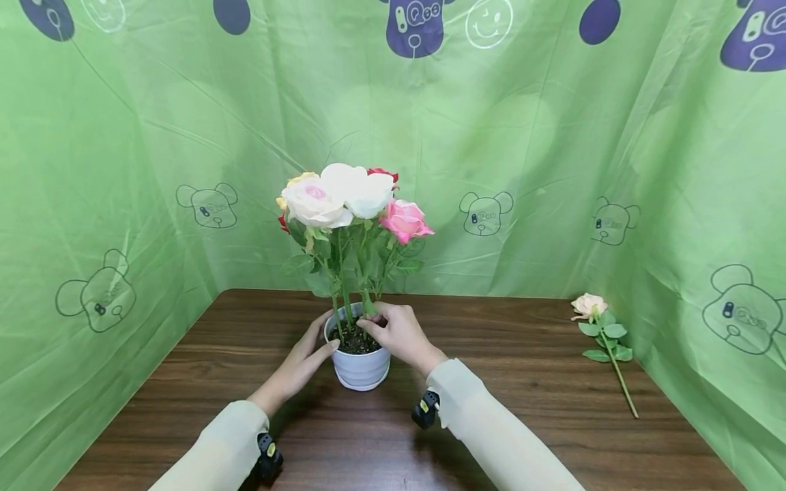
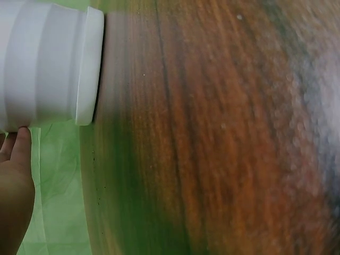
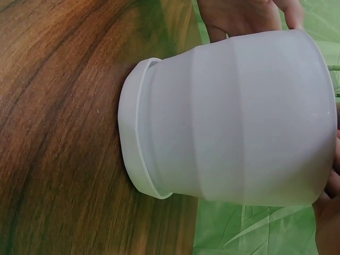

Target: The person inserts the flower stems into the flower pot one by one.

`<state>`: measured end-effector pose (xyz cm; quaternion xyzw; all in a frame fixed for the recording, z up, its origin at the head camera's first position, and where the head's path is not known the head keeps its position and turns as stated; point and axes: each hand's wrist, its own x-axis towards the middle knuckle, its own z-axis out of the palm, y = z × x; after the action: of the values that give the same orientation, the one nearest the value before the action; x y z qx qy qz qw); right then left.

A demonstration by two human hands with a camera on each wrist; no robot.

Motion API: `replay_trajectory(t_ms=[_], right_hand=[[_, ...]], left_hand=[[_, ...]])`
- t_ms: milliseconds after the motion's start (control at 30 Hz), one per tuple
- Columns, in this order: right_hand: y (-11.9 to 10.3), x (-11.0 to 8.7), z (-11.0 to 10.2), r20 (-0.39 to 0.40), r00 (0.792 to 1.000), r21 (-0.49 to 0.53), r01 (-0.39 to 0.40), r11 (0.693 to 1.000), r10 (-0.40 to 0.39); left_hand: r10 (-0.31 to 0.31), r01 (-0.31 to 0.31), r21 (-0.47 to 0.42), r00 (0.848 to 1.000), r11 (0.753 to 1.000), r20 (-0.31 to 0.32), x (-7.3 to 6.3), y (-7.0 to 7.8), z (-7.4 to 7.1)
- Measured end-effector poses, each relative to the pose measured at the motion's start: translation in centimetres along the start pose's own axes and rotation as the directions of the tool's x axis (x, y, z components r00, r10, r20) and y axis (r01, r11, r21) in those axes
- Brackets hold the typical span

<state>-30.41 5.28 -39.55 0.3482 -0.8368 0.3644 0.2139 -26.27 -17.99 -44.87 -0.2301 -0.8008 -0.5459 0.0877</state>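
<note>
A white flower pot (image 1: 361,372) with a saucer under it stands on the table, holding dark soil (image 1: 357,343) and several upright roses. Among the blooms are a pale pink-white rose (image 1: 316,202), a white rose (image 1: 368,194), a pink rose (image 1: 405,220), and partly hidden red and yellow ones. My left hand (image 1: 307,354) grips the pot's left side, its thumb at the rim. Over the right rim, my right hand (image 1: 402,334) pinches a green rose stem (image 1: 368,305) low down, just above the soil. In the right wrist view the pot (image 3: 239,117) hides part of both hands.
A loose pale peach rose (image 1: 589,306) with leaves and a long stem lies at the table's right side. The brown wooden table (image 1: 491,341) is enclosed at the back and sides by green printed cloth (image 1: 522,259).
</note>
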Motion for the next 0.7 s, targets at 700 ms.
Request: replay_trajectory(t_ms=[700], right_hand=[[-0.42,0.14,-0.54,0.032,0.999,0.029,-0.032,0.999,0.031]], left_hand=[[0.008,-0.008,-0.003,1.0,1.0,0.005,-0.07,0.06,-0.08]])
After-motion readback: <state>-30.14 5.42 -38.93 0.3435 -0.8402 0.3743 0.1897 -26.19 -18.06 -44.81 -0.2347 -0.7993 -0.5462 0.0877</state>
